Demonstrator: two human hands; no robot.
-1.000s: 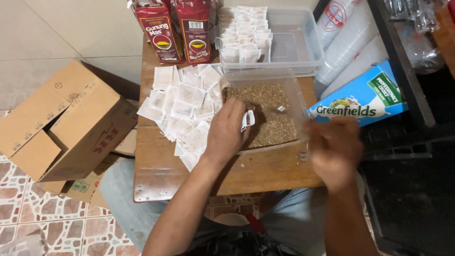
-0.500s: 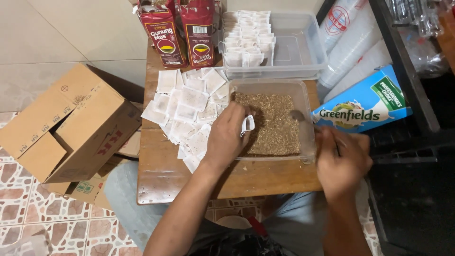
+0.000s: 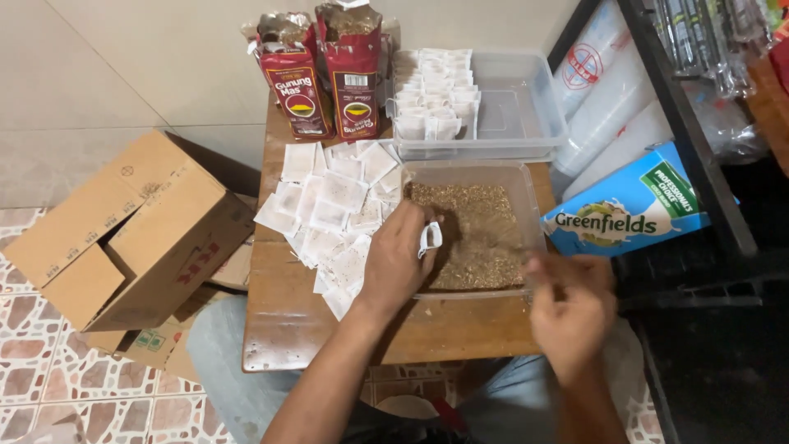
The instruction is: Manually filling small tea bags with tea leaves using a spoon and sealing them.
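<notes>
While the left hand (image 3: 400,259) pinches a small white paper bag (image 3: 430,238) by its top edge, it holds that bag just over the left rim of the clear tub (image 3: 532,215) of loose brown tea (image 3: 477,234). Fingers and thumb are closed narrowly on the bag, whose mouth seems to face the tea. The right hand (image 3: 573,308) sits at the near right corner of the tub, blurred; its fingers look curled together, but I cannot tell whether it holds anything.

To the left of the tub lies a spread of empty paper bags (image 3: 333,210) on the wooden table (image 3: 329,337). Farther back, a second clear tub (image 3: 514,111) holds rows of filled bags (image 3: 431,94) along its left side, and two red packets (image 3: 325,70) stand open at the far left of the table. A blue carton (image 3: 629,210) leans at the right, and a cardboard box (image 3: 123,238) sits on the floor to the left.

Several slips look likely. Tea could spill onto the table if the bag is tipped while held so close to the rim. The thin paper could tear under a hard pinch. A sweeping wrist could scatter the loose empty bags just beside it.
</notes>
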